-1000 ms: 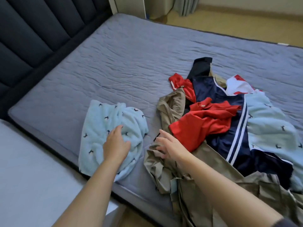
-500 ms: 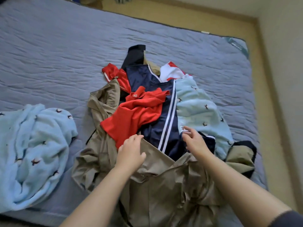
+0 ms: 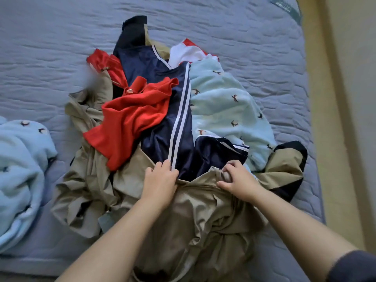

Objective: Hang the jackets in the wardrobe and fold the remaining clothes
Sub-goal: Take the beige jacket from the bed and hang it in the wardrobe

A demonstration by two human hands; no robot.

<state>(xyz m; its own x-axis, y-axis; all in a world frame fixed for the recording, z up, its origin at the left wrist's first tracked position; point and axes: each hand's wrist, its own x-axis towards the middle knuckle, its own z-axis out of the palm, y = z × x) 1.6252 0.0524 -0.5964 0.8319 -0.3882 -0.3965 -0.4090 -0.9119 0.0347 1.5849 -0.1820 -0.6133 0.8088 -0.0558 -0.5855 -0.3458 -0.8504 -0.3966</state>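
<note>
At the near edge of the bed (image 3: pixel 254 37), left hand (image 3: pixel 160 181) and right hand (image 3: pixel 238 180) each clutch the khaki jacket (image 3: pixel 195 220); best lift it slowly so the red top (image 3: pixel 126 123) and navy garment (image 3: pixel 160 127) slide off.

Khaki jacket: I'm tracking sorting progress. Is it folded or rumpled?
Rumpled: the khaki jacket lies bunched in creases, left hand and right hand gripping it.

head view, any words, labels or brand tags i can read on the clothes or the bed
No text here can be read.
mattress, corner label: has print, but too blurred to read.
red shirt, small tag: too small to read.
khaki jacket, grey tag: blurred, nothing legible.
</note>
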